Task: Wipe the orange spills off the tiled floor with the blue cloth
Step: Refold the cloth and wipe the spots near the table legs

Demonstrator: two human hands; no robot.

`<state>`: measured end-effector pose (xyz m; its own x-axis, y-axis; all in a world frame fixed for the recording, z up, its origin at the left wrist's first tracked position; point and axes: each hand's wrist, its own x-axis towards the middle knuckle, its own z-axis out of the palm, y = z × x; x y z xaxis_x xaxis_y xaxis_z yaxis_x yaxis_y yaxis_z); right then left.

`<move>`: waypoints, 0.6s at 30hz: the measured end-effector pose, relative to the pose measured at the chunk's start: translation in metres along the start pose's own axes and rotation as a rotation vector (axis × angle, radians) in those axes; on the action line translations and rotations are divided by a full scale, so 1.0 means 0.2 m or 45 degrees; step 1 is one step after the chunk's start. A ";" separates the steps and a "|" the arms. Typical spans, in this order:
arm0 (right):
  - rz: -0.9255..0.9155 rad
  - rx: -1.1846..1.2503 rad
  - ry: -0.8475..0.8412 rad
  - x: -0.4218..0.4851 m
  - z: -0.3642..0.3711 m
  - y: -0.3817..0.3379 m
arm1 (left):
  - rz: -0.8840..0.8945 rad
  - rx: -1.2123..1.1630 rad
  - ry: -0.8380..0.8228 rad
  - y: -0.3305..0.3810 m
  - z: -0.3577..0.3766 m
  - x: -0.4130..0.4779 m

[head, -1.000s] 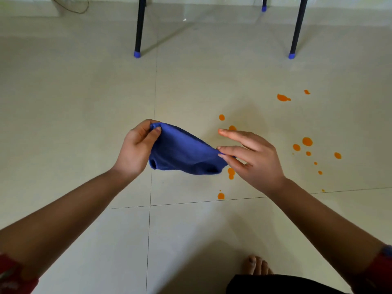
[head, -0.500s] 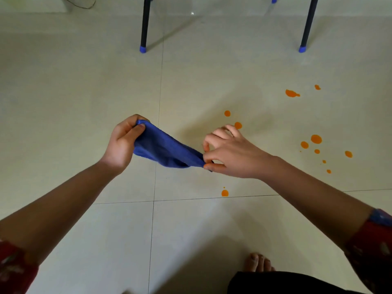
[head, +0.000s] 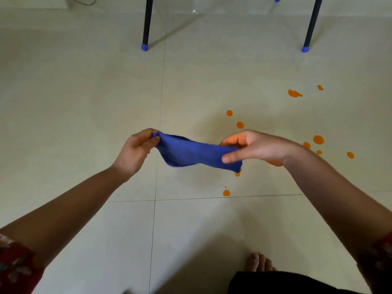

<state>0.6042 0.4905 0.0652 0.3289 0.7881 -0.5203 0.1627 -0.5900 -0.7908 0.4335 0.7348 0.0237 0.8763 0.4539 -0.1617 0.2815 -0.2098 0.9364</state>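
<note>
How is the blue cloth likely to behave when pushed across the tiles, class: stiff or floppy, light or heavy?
Probably floppy: the blue cloth sags between the left hand and right hand gripping its ends. Likely light: a thumb-and-finger hold at each end keeps it up. It may bunch when pushed over the orange spills unless pressed flat.

We see the black legs [head: 147,22] cut off by the top edge, and the blue cloth [head: 191,152] hides part of an orange spot [head: 237,174], perhaps two.

Pale tiled floor [head: 84,102] carries scattered orange spills [head: 318,140], two blue-capped black legs [head: 146,24] and a bare foot [head: 259,262].
</note>
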 end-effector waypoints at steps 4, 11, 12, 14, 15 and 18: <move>0.013 -0.212 0.268 0.02 0.00 0.03 | 0.076 0.086 -0.053 0.01 0.05 0.04; -0.011 0.199 0.377 0.06 -0.08 0.07 | -0.130 -0.240 -0.011 0.08 0.08 0.12; -0.012 0.228 0.400 0.07 -0.08 0.08 | -0.132 -0.263 -0.013 0.08 0.09 0.12; -0.075 0.163 0.516 0.08 -0.07 0.13 | -0.114 -0.304 0.010 0.08 0.13 0.13; -0.138 0.045 0.594 0.07 -0.07 0.15 | -0.102 -0.334 0.016 0.07 0.14 0.13; -0.280 -0.294 0.729 0.00 -0.06 0.25 | -0.030 -0.297 -0.022 0.03 0.18 0.11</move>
<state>0.6238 0.4589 0.0289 0.6980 0.7143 -0.0500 0.4573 -0.4983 -0.7366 0.4688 0.7132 0.0143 0.8777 0.4408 -0.1880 0.2058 0.0076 0.9786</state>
